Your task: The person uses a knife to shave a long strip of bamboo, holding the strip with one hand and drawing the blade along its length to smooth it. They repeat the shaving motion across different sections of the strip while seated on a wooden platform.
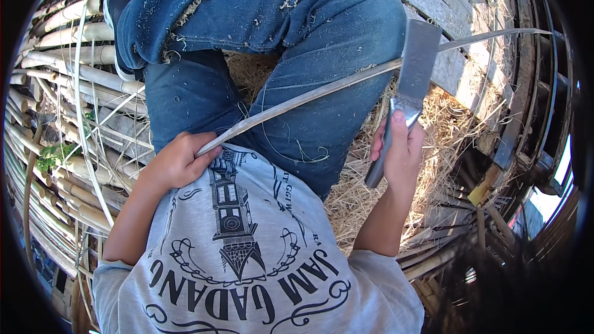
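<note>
Close to my belly, my left hand (pixel 184 159) is closed around the near end of a long bamboo strip (pixel 309 96). The strip slants up to the right across my thigh, and its thin far end reaches the right side of the view. My right hand (pixel 401 148) grips the dark handle of a broad-bladed knife (pixel 421 62), thumb lying along the handle's top. The wide metal blade points away from me and crosses over the strip beside my right knee; whether blade and strip touch, I cannot tell.
Stacked bamboo poles (pixel 74 55) and loose pale strips lie on the left. Straw-like shavings (pixel 365 204) cover the ground between and right of my legs, with bits on my jeans (pixel 346 37). Weathered boards (pixel 427 0) stand at the far right, near a dark slatted frame (pixel 538 86).
</note>
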Available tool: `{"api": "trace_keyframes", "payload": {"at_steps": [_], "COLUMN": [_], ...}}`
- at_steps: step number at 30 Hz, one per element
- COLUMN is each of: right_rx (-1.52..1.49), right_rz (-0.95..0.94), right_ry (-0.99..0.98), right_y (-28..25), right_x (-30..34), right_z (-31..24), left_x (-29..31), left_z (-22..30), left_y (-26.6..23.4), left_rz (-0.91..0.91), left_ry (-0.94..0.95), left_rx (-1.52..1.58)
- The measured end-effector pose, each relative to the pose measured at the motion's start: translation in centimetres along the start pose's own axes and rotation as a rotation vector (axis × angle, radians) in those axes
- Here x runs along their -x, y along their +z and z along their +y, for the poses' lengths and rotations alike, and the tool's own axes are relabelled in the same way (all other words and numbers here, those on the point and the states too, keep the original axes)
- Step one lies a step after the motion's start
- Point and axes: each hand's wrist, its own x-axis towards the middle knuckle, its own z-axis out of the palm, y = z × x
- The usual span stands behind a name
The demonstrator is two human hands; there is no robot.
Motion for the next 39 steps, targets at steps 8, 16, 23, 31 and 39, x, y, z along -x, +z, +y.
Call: {"api": "trace_keyframes", "payload": {"at_steps": [8,16,23,31,39], "right_rx": [0.057,0.196,0.143,0.249,0.227], "right_rz": [0.157,-0.113,0.063,-0.029,-0.138], "right_ry": [-0.108,-0.001,-0.060,0.029,0.054], "right_y": [0.8,5.0,3.9,4.4,5.8], "right_x": [-0.2,2.9,2.6,3.9,4.2], "right_z": [-0.5,0.8,1.1,0.7,0.6], "left_x": [-0.3,-0.7,-0.7,-0.8,-1.0], "left_z": [0.1,-1.0,-0.7,-1.3,-1.3], "left_y": [-0.7,-0.5,-0.9,-0.8,-0.9], "left_rz": [-0.043,-0.025,-0.046,-0.064,-0.051], "left_ry": [-0.027,0.033,0.023,0.055,0.035], "left_rx": [-0.016,0.018,0.027,0.027,0.022]}}
